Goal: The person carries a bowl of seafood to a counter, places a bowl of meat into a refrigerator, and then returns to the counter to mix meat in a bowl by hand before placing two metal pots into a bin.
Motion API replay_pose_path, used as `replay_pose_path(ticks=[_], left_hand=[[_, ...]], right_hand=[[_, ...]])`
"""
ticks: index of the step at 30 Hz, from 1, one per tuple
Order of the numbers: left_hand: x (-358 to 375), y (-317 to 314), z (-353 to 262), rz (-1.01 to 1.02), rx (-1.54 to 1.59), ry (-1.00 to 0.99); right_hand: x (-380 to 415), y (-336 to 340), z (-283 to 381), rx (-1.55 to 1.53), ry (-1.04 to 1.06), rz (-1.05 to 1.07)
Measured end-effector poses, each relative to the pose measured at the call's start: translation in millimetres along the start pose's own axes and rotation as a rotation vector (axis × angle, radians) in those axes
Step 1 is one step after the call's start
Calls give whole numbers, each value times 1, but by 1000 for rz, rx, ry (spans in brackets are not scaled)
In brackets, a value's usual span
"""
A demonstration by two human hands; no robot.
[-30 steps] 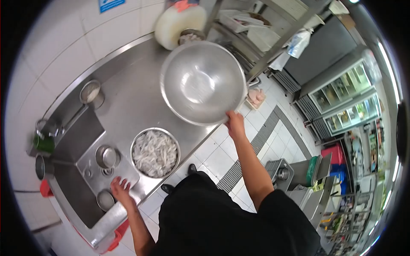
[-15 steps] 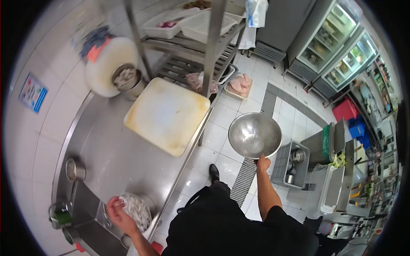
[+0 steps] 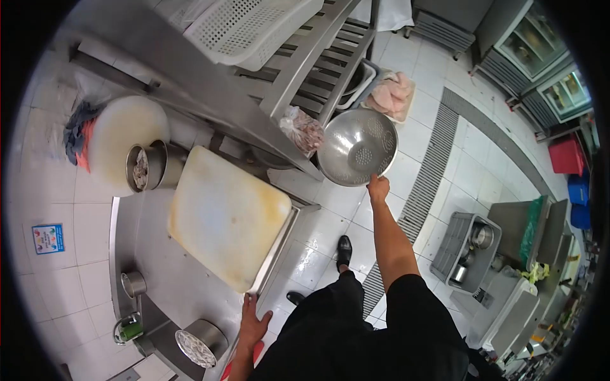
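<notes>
My right hand (image 3: 379,188) grips the near rim of a steel colander (image 3: 357,147) and holds it out over the tiled floor, close to the lower tiers of a metal rack (image 3: 298,70). My left hand (image 3: 252,324) rests flat with spread fingers on the front edge of the steel counter (image 3: 171,289). A steel bowl of pale cut food (image 3: 198,345) stands on the counter to the left of that hand. A large stained white cutting board (image 3: 225,216) lies on the counter beyond it.
A round white board (image 3: 121,143) and a steel pot (image 3: 145,167) stand by the tiled wall. A white perforated basket (image 3: 244,25) tops the rack. A tray of raw chicken (image 3: 391,95) and a bag (image 3: 304,130) lie low. A grey crate (image 3: 467,251) stands right.
My right hand has carried the colander away from the counter and out towards the rack. My left hand left the bowl of pale food and now rests on the counter's edge. The view swung right.
</notes>
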State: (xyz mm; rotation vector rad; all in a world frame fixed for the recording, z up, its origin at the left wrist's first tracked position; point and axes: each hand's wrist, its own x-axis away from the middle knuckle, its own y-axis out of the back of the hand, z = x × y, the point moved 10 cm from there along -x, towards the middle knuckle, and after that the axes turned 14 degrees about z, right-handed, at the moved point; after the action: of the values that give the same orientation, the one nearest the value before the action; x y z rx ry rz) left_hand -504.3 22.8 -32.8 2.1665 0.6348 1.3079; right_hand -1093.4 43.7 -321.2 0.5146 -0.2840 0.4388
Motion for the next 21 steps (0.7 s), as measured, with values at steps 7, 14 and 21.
replay_pose_path(ticks=[7,14,21], left_hand=[[-13,-11,-9,30,-118,58],[-16,-17,0,111,-9,205],[-15,-15,-5,54,-40,183]], right_hand=[[-97,-137,61,17,186,262],[-123,-261,84,-36,188,542],[-57,-237,107,221,200,559]])
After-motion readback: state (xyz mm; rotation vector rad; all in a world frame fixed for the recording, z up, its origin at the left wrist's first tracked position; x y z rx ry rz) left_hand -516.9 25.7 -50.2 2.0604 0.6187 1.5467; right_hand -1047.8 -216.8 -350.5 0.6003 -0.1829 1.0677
